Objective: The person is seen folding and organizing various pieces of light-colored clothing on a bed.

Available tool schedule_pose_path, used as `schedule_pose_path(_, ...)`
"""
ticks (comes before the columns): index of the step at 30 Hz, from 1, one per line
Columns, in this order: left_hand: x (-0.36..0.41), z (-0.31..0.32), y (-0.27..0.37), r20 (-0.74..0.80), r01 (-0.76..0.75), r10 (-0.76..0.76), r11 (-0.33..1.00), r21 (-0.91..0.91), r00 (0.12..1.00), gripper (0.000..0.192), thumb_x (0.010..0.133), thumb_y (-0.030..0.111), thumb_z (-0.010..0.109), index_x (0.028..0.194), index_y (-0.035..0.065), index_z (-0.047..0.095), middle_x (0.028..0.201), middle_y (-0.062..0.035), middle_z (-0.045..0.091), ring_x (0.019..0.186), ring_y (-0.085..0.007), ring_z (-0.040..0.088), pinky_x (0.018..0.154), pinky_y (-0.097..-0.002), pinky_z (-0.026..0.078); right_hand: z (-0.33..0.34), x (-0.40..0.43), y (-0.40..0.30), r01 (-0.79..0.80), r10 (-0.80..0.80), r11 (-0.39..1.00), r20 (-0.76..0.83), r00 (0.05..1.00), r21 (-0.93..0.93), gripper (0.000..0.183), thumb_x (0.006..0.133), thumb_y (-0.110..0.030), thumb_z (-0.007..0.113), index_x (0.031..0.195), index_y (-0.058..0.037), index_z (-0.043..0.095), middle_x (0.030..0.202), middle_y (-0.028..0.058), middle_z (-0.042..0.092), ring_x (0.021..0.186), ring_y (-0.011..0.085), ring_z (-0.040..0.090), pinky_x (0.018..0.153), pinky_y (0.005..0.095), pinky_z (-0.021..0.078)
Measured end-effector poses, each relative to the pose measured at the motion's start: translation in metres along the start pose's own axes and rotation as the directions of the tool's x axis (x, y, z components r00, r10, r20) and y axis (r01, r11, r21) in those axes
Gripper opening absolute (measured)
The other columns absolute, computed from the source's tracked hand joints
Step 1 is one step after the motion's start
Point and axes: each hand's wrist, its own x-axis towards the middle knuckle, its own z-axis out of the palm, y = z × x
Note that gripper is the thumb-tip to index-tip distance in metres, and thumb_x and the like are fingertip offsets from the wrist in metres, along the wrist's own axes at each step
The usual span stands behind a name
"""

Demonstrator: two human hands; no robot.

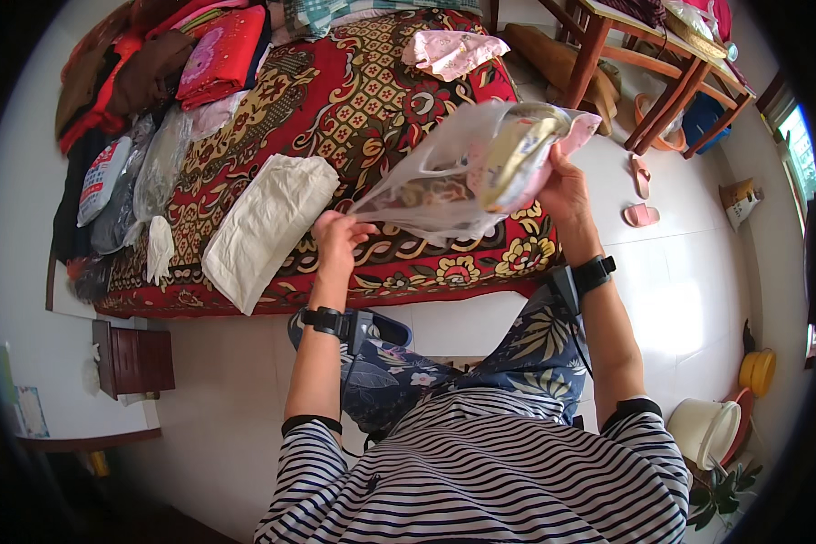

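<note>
Between my hands a clear plastic bag [421, 183] is stretched above the bed. My left hand [340, 234] pinches one end of it. My right hand [564, 183] grips a bundle of folded pale yellow and pink printed cloth [517, 160] at the bag's other end; blur hides how far the bundle sits inside the bag. Left of my left hand lies a folded cream cloth [272, 224] on the patterned red bedspread [381, 88]. A pink printed cloth [452, 53] rests near the bed's far right corner.
On the bed's left stand a folded red quilt [221, 54], plastic-wrapped items [160, 170] and a white glove [160, 248]. A wooden table [653, 41] is at upper right. Pink slippers [641, 214] and a white bucket [704, 432] stand on the floor at right. A dark wooden cabinet [136, 360] is lower left.
</note>
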Motion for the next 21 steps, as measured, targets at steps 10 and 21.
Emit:
schedule_pose_path(10,0.033,-0.034,0.024,-0.211,-0.104,0.054,0.967,-0.234,0.976,0.010,0.083,0.000,0.050,0.090,-0.0021,0.044,0.091,-0.0179,0.057,0.086,-0.0348,0.066,0.078,-0.0434,0.056,-0.098,-0.035,-0.037,-0.016,-0.100,0.978,-0.530,0.842,-0.209,0.035,0.099,-0.017,0.038,0.128,0.0022,0.046,0.130,0.0192,0.052,0.118,0.0328,0.051,0.105,0.0493,0.0372)
schedule_pose_path(21,0.024,-0.066,0.231,-0.187,-0.947,0.939,0.308,0.091,0.287,0.009,0.086,0.000,0.056,0.092,-0.0027,0.051,0.105,-0.0122,0.059,0.094,-0.0171,0.055,0.086,-0.0294,0.044,-0.095,-0.053,-0.034,0.006,-0.133,0.977,-0.580,0.804,-0.215,0.038,0.099,-0.022,0.042,0.127,0.0032,0.047,0.130,0.0188,0.052,0.118,0.0326,0.051,0.105,0.0484,0.0373)
